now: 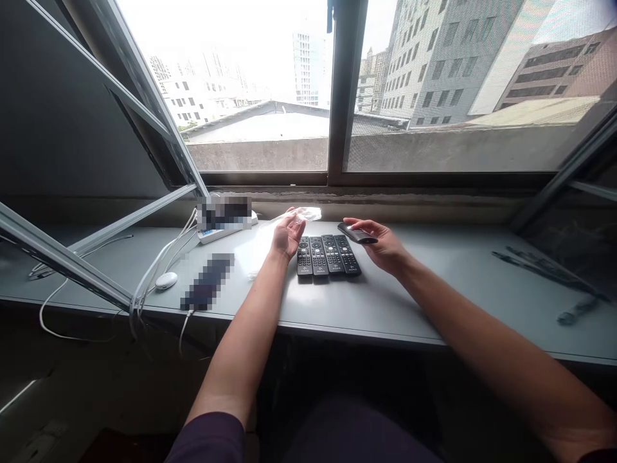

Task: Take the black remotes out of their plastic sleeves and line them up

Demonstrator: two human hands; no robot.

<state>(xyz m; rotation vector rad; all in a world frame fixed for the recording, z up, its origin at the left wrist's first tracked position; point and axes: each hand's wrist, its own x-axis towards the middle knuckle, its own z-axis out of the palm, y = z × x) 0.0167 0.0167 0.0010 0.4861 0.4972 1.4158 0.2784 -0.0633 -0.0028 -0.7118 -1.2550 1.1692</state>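
Note:
Several black remote controls [328,254] lie side by side on the grey window ledge [414,296]. My right hand [380,243] holds another black remote [355,233] just behind and to the right of the row, fingers closed around it. My left hand [286,234] hovers to the left of the row, palm up with fingers loosely curled and nothing in it. A clear plastic bag [301,213] lies just behind my left hand.
A white power strip [219,233] with white cables [159,270] sits at the back left, near a small white oval device [166,280] and a dark blurred object [208,281]. Open window frames jut in from the left [87,257] and right [569,173]. Dark strips [544,267] lie far right.

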